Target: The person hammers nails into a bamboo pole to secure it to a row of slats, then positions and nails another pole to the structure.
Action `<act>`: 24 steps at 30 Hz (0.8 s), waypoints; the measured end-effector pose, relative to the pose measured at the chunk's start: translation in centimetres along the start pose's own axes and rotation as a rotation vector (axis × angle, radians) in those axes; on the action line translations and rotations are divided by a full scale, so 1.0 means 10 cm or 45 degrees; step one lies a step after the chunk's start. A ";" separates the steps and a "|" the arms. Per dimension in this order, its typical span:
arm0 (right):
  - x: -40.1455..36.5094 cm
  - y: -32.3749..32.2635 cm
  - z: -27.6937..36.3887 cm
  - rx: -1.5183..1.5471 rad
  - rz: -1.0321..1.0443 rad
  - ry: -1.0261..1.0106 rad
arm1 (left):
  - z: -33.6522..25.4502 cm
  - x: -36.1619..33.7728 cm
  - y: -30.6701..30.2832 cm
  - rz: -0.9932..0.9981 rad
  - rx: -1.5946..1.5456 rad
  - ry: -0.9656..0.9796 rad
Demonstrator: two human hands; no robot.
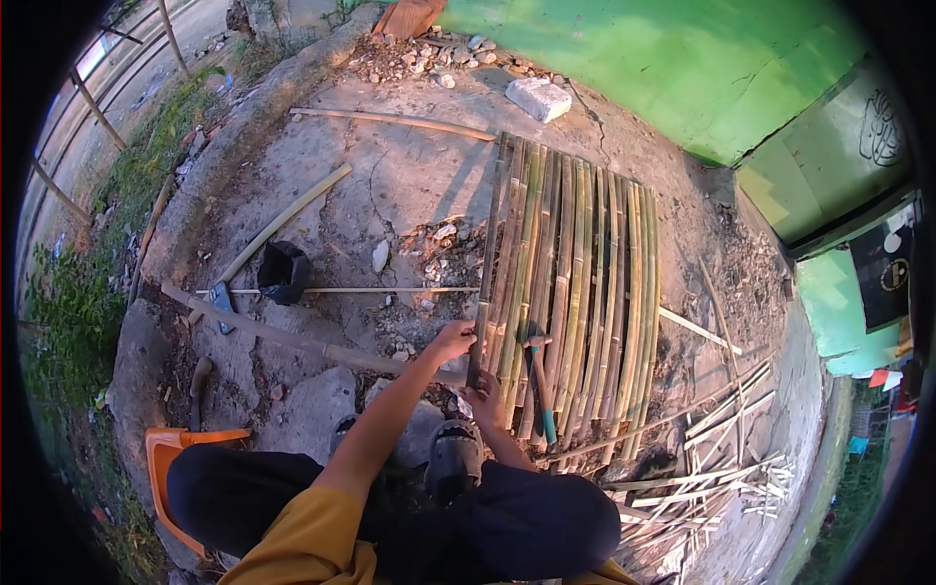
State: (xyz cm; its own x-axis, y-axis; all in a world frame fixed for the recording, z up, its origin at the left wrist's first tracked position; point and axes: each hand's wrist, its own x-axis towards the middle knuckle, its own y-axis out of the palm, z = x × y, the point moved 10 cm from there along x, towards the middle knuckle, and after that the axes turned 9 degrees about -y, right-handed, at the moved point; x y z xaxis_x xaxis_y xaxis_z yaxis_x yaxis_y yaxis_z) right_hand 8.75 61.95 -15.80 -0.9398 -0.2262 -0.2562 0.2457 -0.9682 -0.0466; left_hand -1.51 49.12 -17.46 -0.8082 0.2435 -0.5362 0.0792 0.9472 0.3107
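Observation:
Several bamboo slats (575, 283) lie side by side as a panel, resting across bamboo cross pieces. At its left edge is a dark bamboo slat (490, 263). My left hand (454, 341) has its fingers closed on this slat's edge, a little above its near end. Lower down, my right hand (486, 402) grips around the same slat's near end; its fingertips are partly hidden. A hammer (541, 390) with a teal-ended handle lies on top of the panel, right of my hands. One long curved bamboo strip (322, 348) runs leftward from beneath my hands.
A black bag or pot (284, 273) stands left, near a blue-handled tool (223, 307). I sit by an orange plastic chair (166, 458). Split bamboo strips (682, 497) are piled at lower right. A white block (539, 98) and rubble lie by the green wall (663, 58).

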 end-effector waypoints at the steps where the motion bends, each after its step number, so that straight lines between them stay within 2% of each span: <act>1: 0.00 -0.02 -0.01 0.025 -0.024 0.015 | 0.00 0.02 0.00 -0.013 -0.005 0.014; 5: -0.03 -0.07 0.00 0.033 -0.095 0.002 | 0.15 0.18 -0.06 -0.038 0.209 0.015; 10: -0.10 -0.02 -0.03 0.029 -0.105 -0.052 | 0.16 0.04 -0.04 0.045 -0.073 0.084; 19: -0.13 0.02 -0.22 0.052 -0.120 -0.089 | -0.11 -0.20 0.06 0.071 0.007 0.185; 20: -0.13 0.03 -0.18 0.049 -0.134 -0.102 | -0.16 -0.20 0.10 0.070 0.004 0.184; 22: -0.10 0.04 -0.10 0.031 -0.115 -0.084 | -0.11 -0.20 0.10 0.030 -0.259 0.009; 24: -0.09 0.02 0.02 0.012 -0.105 -0.069 | -0.04 -0.10 0.08 0.043 -0.121 0.047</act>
State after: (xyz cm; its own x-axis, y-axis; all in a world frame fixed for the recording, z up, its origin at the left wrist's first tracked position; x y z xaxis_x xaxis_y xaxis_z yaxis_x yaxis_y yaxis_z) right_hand 9.66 61.92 -15.41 -0.9683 -0.1507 -0.1992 0.1647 -0.9847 -0.0560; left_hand -0.83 49.53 -16.38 -0.8272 0.2651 -0.4955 0.0522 0.9142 0.4018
